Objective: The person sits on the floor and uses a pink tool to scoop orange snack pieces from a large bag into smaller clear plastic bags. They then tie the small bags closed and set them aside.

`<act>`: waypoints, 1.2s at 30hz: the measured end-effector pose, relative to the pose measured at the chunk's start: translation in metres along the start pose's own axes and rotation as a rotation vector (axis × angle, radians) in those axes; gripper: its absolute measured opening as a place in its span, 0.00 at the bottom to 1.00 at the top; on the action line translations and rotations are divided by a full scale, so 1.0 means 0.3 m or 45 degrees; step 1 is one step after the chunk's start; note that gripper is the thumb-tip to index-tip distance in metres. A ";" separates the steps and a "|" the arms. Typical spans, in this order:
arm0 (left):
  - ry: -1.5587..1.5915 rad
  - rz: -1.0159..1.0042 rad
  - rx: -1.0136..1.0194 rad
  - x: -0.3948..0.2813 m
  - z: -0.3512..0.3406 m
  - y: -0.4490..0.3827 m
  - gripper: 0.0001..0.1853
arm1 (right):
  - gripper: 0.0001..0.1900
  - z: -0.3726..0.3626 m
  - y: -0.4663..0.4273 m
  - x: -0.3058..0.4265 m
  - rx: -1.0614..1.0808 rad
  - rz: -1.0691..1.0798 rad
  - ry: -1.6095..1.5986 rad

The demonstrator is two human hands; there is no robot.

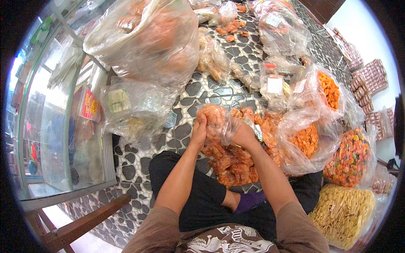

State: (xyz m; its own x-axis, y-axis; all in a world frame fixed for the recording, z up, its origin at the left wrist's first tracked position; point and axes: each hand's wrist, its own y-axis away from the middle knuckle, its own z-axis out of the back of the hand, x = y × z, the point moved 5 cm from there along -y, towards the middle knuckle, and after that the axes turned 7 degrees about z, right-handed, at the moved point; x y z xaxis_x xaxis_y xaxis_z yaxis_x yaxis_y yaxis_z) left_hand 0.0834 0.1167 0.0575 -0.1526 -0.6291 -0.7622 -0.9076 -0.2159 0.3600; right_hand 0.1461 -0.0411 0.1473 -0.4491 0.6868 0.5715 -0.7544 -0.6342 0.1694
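Observation:
Between my hands, above the tiled floor, is a small clear plastic bag of orange snack chips [215, 114]. My left hand [199, 130] grips its filled side, with the thumb up along the plastic. My right hand [244, 136] holds the bunched plastic at the bag's other end; its fingertips are partly hidden. Just below my wrists lies a pile of small filled snack bags [232, 167]. More bagged orange chips lie beyond my right hand, near a small printed label [258, 132]. At my right forearm stands a large open plastic bag [289, 158] with loose orange chips [305, 142] inside.
A huge clear sack [152, 44] of orange packs stands at the far left, beside a glass display case [57, 126]. At right are bags of colourful snacks [348, 158] and pale yellow snack strips [343, 215]. A wooden bar [91, 219] lies low at left.

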 end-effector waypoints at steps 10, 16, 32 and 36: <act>0.146 0.008 -0.046 0.061 0.055 -0.034 0.36 | 0.26 -0.018 -0.001 0.034 -0.260 0.341 0.074; 0.193 0.003 -0.070 0.049 0.041 -0.021 0.40 | 0.24 -0.093 -0.020 -0.061 0.089 0.178 -0.205; 0.174 0.072 -0.041 0.094 0.040 -0.028 0.45 | 0.30 -0.112 -0.035 0.025 0.140 0.320 -0.084; -0.016 -0.149 -0.114 -0.003 0.018 -0.007 0.23 | 0.23 -0.108 -0.032 0.024 0.017 0.352 -0.678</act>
State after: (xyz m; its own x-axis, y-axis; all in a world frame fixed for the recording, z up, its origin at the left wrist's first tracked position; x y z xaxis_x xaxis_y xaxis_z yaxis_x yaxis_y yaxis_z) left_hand 0.0834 0.1218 0.0546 -0.0533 -0.5868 -0.8079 -0.8811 -0.3532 0.3147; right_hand 0.1346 -0.0184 0.1238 -0.3236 0.2258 0.9189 -0.6364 -0.7705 -0.0348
